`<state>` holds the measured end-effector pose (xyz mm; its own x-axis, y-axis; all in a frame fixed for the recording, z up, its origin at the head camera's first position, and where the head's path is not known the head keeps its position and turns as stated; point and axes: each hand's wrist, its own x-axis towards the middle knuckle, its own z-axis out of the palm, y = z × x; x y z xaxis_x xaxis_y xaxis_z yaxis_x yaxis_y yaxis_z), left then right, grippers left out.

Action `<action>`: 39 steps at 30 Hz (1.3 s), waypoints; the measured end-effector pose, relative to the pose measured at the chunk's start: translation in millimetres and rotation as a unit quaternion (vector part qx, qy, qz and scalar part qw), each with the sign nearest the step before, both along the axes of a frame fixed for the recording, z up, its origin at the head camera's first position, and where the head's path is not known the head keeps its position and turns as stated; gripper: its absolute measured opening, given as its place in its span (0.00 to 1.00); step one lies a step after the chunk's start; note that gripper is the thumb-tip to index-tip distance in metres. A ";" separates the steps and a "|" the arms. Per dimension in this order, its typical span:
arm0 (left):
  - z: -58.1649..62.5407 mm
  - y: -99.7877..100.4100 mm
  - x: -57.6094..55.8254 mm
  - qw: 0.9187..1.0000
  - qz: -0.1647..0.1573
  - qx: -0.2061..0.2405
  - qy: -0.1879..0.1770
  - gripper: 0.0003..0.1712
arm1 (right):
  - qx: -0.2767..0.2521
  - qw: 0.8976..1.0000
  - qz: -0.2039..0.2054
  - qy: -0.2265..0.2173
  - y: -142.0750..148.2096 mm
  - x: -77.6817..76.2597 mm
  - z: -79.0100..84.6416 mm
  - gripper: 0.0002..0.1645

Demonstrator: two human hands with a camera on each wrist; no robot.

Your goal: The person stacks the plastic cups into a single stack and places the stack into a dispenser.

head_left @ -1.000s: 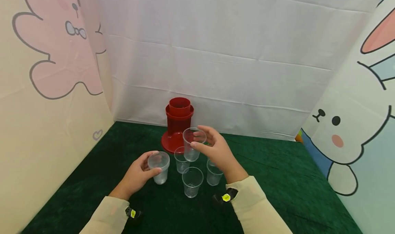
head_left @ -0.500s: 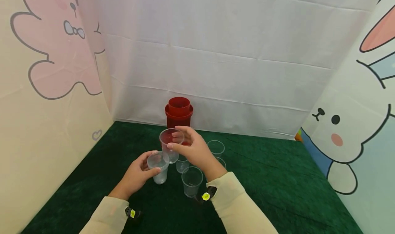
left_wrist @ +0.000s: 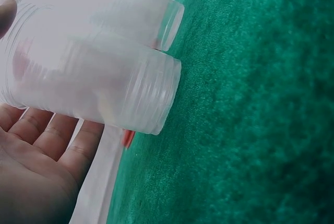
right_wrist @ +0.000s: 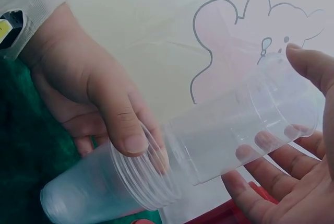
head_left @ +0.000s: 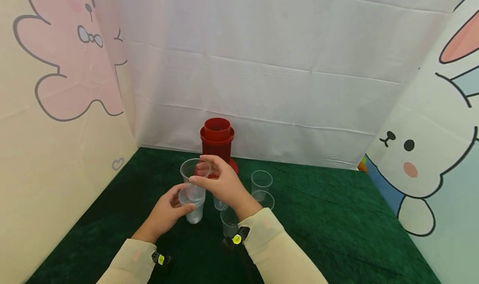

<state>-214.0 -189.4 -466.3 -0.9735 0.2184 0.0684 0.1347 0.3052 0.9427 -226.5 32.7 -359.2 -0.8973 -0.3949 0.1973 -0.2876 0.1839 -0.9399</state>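
My left hand (head_left: 168, 211) grips a nested stack of clear plastic cups (head_left: 194, 215), thumb on the near side and fingers behind. In the right wrist view the stack (right_wrist: 83, 187) shows several rims layered at its mouth. My right hand (head_left: 226, 186) holds a single clear plastic cup (head_left: 191, 169) between thumb and fingers, directly over the stack. The base of that cup (right_wrist: 235, 127) is right at the stack's mouth in the right wrist view. Beside the left hand in its wrist view, the ridged lower part of the stack (left_wrist: 146, 88) shows above the green cloth.
Several clear cups stand on the green cloth (head_left: 337, 217): a far right cup (head_left: 262, 178), one nearer (head_left: 267, 197), and a front cup (head_left: 228, 221) partly behind the right wrist. A red cylindrical stand (head_left: 216, 144) on a round base rises behind, before a white curtain (head_left: 239, 67).
My right hand has carried its cup leftward from above the loose cups to over the stack, then lowered it slightly toward the stack's mouth. My left hand and the stack have stayed almost still.
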 end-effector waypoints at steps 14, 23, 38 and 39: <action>-0.6 1.3 -1.9 1.000 -0.001 0.006 0.003 0.42 | 0.012 1.000 -0.012 -0.025 -8.2 -4.5 -12.7 0.36; -2.2 1.7 -3.1 1.000 0.000 0.012 0.004 0.42 | 0.028 0.999 -0.017 -0.037 -11.7 -7.4 -24.4 0.37; 0.0 1.7 -2.6 1.000 -0.006 0.012 0.002 0.38 | 0.049 0.998 -0.022 -0.034 -11.3 -3.8 -30.6 0.38; 0.2 1.7 -2.5 1.000 -0.006 0.014 0.001 0.37 | 0.053 0.998 -0.022 -0.033 -11.2 -3.6 -30.6 0.38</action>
